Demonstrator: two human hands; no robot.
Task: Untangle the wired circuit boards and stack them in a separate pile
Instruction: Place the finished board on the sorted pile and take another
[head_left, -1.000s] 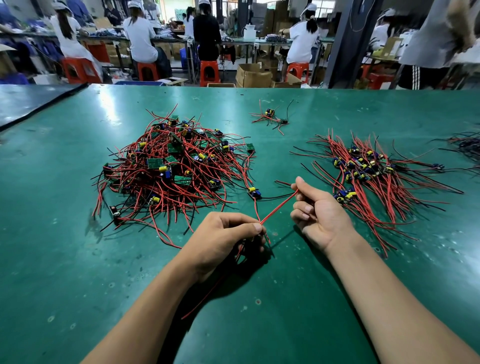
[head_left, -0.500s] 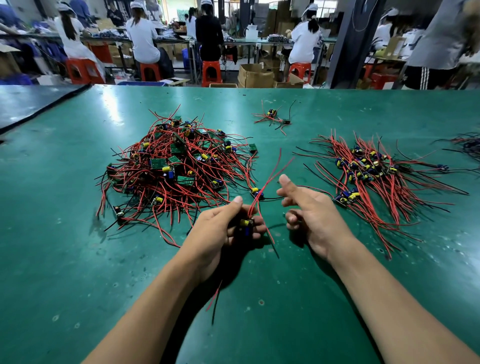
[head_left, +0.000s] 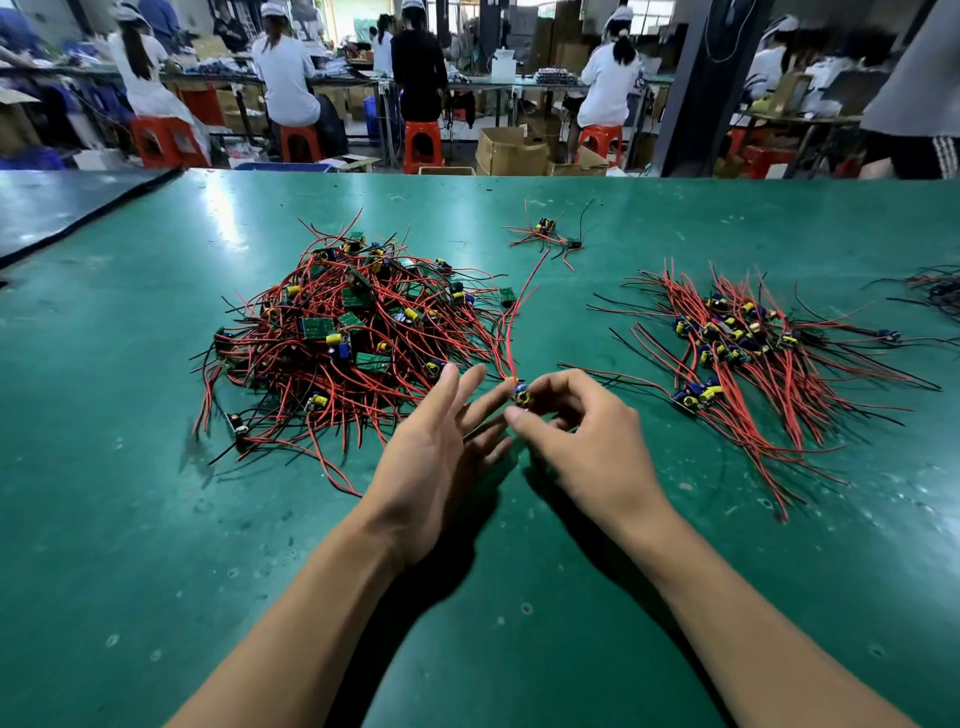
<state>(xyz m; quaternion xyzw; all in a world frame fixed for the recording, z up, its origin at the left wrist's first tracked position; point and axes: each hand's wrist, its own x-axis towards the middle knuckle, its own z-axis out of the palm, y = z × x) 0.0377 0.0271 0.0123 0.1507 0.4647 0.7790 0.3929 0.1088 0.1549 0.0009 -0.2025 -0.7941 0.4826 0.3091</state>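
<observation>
The circuit board (head_left: 521, 393) has passed from the left hand (head_left: 431, 457), now open with fingers (head_left: 447, 389) spread, to the right hand (head_left: 587, 441). That hand pinches it mid-counter (head_left: 156, 519) between tangled heap (head_left: 353, 338) and sorted pile (head_left: 743, 353), red wires (head_left: 509, 338) clear, probably for stacking.

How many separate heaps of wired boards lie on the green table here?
4: the tangled heap left of centre, a small cluster far middle, the sorted pile at right, and a partial heap cut off by the right edge.
</observation>
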